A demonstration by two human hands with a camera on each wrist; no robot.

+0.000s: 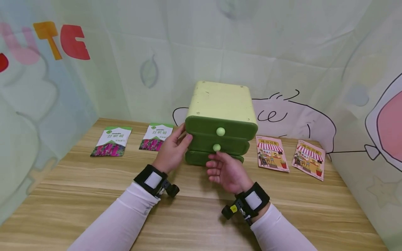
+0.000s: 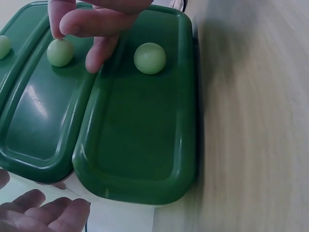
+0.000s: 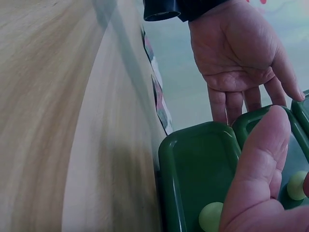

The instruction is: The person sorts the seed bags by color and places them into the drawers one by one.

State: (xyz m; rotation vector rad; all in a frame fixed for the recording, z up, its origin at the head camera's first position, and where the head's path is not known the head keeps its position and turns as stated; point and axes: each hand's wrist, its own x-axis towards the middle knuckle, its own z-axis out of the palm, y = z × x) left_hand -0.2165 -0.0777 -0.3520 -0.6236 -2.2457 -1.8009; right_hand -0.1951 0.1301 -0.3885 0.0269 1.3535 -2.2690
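Note:
A small three-drawer box (image 1: 223, 99) has a pale yellow-green top, dark green drawer fronts and round light-green knobs. My left hand (image 1: 172, 149) rests against its left side, the thumb near the front edge. In the right wrist view the fingers of that hand (image 3: 239, 63) look fairly straight. My right hand (image 1: 230, 173) is in front of the middle drawer (image 1: 201, 143). One fingertip of it touches the edge of the middle knob (image 2: 60, 52), and its other fingers are loosely bent. The bottom knob (image 2: 149, 58) stands free of the hand. All drawers look closed.
Two white-and-pink packets with green tops, one farther left (image 1: 111, 141) and one nearer the box (image 1: 156, 136), lie on the wooden table (image 1: 194, 216). To the right are two pink shop-picture packets (image 1: 272, 153) (image 1: 309, 159). A printed cloth (image 1: 194, 52) hangs behind.

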